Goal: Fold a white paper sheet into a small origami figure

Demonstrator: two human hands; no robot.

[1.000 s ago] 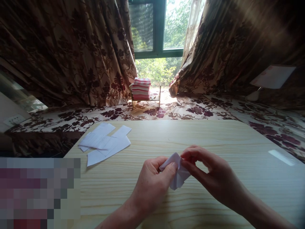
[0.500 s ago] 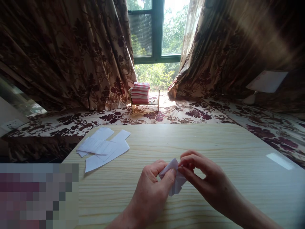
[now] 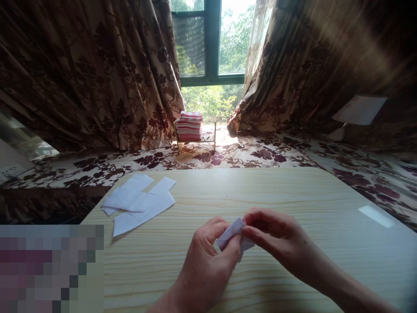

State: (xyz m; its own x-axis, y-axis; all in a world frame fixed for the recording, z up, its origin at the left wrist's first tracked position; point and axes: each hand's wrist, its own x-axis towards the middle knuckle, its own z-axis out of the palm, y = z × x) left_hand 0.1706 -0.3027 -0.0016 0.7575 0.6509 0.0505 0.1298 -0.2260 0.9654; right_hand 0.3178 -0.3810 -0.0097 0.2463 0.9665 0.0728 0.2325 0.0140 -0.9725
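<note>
Loose paper sheets point(image 3: 138, 203) block table point(image 3: 293, 195) far-left; far and right tabletop open to hand.

Room items as I log them, each placed from the window point(image 3: 208, 39):
- Window: green frame, far wall, trees and daylight beyond; the only bright source I see.
- Left curtain point(image 3: 91, 74), right curtain point(image 3: 312, 65): brown floral, parted to either side of it.
- Floral cloth point(image 3: 260, 154): spread below it, with a sunlit patch directly beneath.
- Small wooden rack point(image 3: 209, 140): on that patch, bearing stacked striped cloths point(image 3: 189, 126).
- Pale wooden table point(image 3: 276, 191): below the window, nearer me than the cloth.
- White lampshade point(image 3: 360, 109): far right of it, in shade.
</note>
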